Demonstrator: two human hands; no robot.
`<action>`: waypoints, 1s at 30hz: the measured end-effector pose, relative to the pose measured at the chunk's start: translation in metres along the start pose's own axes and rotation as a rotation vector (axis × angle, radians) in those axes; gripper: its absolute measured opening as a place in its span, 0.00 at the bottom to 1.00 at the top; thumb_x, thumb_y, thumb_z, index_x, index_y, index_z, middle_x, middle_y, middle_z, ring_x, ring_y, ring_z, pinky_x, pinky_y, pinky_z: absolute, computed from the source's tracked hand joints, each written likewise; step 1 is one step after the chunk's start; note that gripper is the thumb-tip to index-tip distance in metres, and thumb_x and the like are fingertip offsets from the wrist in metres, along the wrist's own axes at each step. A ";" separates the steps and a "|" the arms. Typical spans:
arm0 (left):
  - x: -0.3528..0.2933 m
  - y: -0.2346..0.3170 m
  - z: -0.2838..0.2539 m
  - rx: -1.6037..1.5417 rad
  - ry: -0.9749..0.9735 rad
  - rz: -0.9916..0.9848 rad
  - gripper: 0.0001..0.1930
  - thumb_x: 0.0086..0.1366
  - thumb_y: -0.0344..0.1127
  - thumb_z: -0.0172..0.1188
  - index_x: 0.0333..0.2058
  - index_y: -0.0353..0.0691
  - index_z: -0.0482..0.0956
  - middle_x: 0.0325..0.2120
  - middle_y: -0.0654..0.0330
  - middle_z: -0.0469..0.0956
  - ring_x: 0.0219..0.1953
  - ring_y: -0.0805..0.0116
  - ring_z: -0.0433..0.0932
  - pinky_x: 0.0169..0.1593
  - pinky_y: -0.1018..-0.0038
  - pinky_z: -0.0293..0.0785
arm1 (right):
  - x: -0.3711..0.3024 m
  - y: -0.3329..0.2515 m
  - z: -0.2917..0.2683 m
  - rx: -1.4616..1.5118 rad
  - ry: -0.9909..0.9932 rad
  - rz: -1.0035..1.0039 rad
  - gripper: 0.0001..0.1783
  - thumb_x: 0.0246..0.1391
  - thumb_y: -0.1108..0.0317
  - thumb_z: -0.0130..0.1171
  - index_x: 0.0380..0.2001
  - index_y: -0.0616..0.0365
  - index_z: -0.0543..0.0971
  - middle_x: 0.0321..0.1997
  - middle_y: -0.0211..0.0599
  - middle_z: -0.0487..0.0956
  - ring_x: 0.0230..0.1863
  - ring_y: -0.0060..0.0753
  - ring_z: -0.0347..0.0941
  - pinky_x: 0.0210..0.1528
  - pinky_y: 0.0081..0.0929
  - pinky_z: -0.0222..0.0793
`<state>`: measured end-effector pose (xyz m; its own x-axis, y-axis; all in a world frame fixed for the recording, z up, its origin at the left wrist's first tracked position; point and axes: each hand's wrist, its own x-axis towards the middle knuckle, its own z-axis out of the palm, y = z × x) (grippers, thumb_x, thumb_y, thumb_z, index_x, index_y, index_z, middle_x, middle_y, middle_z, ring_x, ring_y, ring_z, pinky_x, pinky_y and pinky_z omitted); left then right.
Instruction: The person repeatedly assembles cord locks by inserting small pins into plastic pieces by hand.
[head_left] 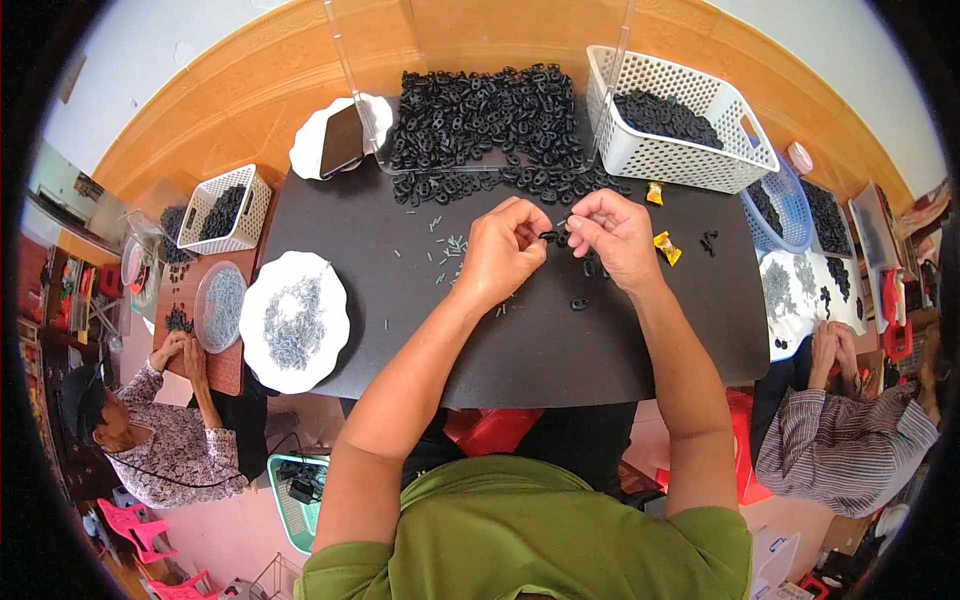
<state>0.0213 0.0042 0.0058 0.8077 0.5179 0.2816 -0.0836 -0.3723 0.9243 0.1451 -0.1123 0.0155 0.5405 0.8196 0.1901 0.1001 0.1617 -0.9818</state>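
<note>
Over the middle of the dark table, my left hand (507, 250) is closed in a pinch on a small black plastic piece (551, 237). From the other side my right hand (612, 238) pinches with thumb and forefinger at the same spot; its fingertips meet the black parts there, and finer detail is too small to tell. A few loose black two-holed pieces (579, 304) lie below my right hand. Small grey metal pins (455, 245) are scattered to the left of my left hand. Beyond both hands, a heap of black pieces (485, 120) spills from a clear plastic bin.
A scalloped white plate (337, 345) with grey pins stands at left. A phone (342, 142) rests on another white plate. A white perforated basket (660, 155) of black parts is at back right, near yellow wrappers (667, 248). Co-workers sit at both sides.
</note>
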 end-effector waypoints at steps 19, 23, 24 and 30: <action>-0.003 0.010 0.004 -0.236 -0.038 0.015 0.18 0.47 0.16 0.54 0.38 0.35 0.65 0.25 0.65 0.69 0.27 0.82 0.68 0.30 0.85 0.67 | -0.005 -0.011 0.010 -0.364 0.011 -0.389 0.06 0.44 0.82 0.53 0.29 0.65 0.75 0.26 0.34 0.71 0.24 0.23 0.68 0.25 0.17 0.63; -0.002 0.006 0.003 -0.327 -0.052 -0.005 0.18 0.48 0.16 0.54 0.40 0.35 0.65 0.26 0.65 0.69 0.27 0.82 0.67 0.31 0.85 0.67 | -0.005 -0.014 0.010 -0.398 0.009 -0.395 0.06 0.42 0.82 0.54 0.28 0.65 0.75 0.26 0.36 0.72 0.26 0.26 0.68 0.26 0.19 0.63; -0.002 0.005 0.003 -0.361 -0.060 -0.020 0.18 0.48 0.16 0.54 0.40 0.35 0.65 0.26 0.65 0.68 0.27 0.82 0.67 0.32 0.85 0.67 | -0.005 -0.014 0.010 -0.393 0.016 -0.404 0.06 0.42 0.82 0.54 0.28 0.65 0.75 0.26 0.35 0.72 0.25 0.26 0.68 0.26 0.19 0.63; -0.001 0.009 0.000 -0.514 -0.071 -0.097 0.18 0.50 0.16 0.53 0.40 0.35 0.64 0.26 0.65 0.68 0.27 0.79 0.70 0.32 0.82 0.70 | -0.006 -0.014 0.013 -0.424 0.003 -0.412 0.06 0.42 0.82 0.54 0.27 0.65 0.75 0.25 0.35 0.72 0.25 0.26 0.69 0.26 0.20 0.63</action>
<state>0.0198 0.0004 0.0141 0.8622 0.4708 0.1871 -0.2678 0.1099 0.9572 0.1299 -0.1127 0.0284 0.3882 0.7342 0.5569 0.6271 0.2323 -0.7435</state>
